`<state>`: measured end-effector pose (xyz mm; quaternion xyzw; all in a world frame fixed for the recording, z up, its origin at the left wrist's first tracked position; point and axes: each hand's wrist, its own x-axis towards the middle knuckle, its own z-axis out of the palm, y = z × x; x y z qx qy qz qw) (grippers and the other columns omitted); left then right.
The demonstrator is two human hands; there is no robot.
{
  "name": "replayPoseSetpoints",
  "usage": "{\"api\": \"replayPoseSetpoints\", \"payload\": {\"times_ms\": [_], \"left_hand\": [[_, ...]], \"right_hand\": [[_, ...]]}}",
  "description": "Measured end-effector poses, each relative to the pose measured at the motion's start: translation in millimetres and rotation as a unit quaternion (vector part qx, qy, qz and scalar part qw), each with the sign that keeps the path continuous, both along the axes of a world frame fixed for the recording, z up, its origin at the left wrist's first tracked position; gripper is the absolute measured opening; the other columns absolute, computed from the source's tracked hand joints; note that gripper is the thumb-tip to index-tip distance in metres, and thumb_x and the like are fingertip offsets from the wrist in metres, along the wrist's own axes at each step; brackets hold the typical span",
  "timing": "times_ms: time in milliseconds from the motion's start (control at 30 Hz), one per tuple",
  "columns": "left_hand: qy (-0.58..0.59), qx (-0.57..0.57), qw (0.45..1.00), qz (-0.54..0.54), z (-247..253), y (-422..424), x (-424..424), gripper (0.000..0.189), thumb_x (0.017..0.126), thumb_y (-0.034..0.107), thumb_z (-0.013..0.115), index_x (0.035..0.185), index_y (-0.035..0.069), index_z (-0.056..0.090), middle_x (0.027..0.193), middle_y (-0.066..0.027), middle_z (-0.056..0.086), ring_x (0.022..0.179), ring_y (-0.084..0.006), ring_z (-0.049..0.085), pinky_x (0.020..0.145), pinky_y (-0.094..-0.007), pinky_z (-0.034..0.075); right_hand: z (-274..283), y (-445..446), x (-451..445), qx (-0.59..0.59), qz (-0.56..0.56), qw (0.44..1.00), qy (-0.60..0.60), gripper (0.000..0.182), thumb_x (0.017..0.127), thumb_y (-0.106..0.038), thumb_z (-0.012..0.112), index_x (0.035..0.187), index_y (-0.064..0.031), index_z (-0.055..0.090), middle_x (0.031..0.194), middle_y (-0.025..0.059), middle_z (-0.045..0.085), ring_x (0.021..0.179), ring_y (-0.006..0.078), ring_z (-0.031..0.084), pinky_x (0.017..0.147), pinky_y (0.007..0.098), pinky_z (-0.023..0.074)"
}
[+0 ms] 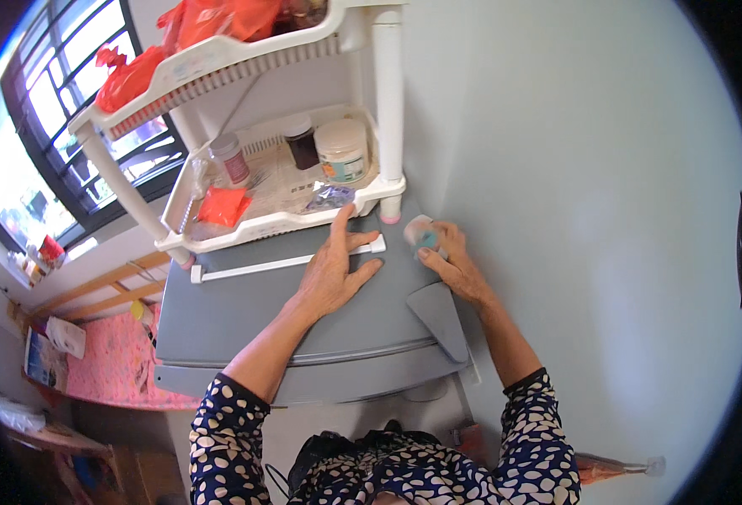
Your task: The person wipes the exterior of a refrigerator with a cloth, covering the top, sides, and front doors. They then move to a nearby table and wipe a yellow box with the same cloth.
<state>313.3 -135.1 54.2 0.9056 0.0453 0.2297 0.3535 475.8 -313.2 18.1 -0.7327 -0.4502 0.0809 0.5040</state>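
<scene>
My left hand (330,274) has its fingers spread over the grey top of a refrigerator (244,315), with nothing visible in its grasp. A white plastic bar with square end pieces (263,269) lies beneath its fingers. The index finger reaches the front rim of a white plastic rack's lower tray (263,228); whether it touches is unclear. At the right, beside the wall, my right hand (456,262) grips a small container (422,235), pale with a teal patch and blurred. Below that hand sits a grey hinge cover (439,319).
On the tray stand a white tub (342,151), a dark jar with a white lid (301,142) and a pink-labelled bottle (232,161). An orange packet (224,206) and a purple packet (331,197) lie in front. Red bags (219,22) fill the upper tier. A barred window (87,107) is left.
</scene>
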Motion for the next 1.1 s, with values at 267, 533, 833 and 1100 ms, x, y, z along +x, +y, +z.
{"api": "replayPoseSetpoints", "payload": {"times_ms": [267,533,833,1100], "left_hand": [[0.024,0.047,0.998,0.025,7.0,-9.4,0.4,0.047,0.077,0.018,0.071,0.118,0.006,0.050,0.114,-0.0135,0.058,0.109,-0.0293,0.054,0.090,-0.0388,0.044],[-0.006,0.113,0.993,-0.015,7.6,-6.2,4.2,0.042,0.073,0.011,0.072,0.112,0.005,0.058,0.120,-0.0111,0.059,0.110,-0.0297,0.052,0.095,-0.0384,0.041],[-0.005,0.094,0.995,-0.020,9.7,-6.5,4.2,0.039,0.073,0.010,0.072,0.109,0.004,0.059,0.120,-0.0108,0.059,0.110,-0.0292,0.052,0.095,-0.0377,0.041],[-0.009,0.139,0.990,-0.006,8.2,-9.4,7.2,0.036,0.075,0.011,0.071,0.108,0.003,0.058,0.118,-0.0121,0.059,0.109,-0.0305,0.053,0.092,-0.0375,0.043]], "right_hand": [[-18.7,25.0,19.3,0.028,0.005,1.000,0.006,0.036,0.091,-0.028,0.045,0.118,-0.0108,0.060,0.128,0.0197,0.039,0.117,0.0337,0.034,0.102,0.0446,0.0254],[-26.4,95.6,90.9,0.008,0.004,1.000,-0.006,0.035,0.093,-0.023,0.044,0.121,-0.0084,0.057,0.124,0.0189,0.041,0.116,0.0291,0.037,0.100,0.0391,0.0325],[-21.0,160.4,145.2,-0.026,-0.037,0.996,-0.073,0.035,0.088,-0.032,0.048,0.119,-0.0205,0.061,0.104,0.0138,0.063,0.109,0.0324,0.046,0.093,0.0505,0.0322],[-17.9,142.2,122.9,-0.018,-0.064,0.996,-0.067,0.037,0.091,-0.032,0.043,0.119,-0.0141,0.059,0.128,0.0179,0.049,0.123,0.0334,0.041,0.098,0.0509,0.0266]]}}
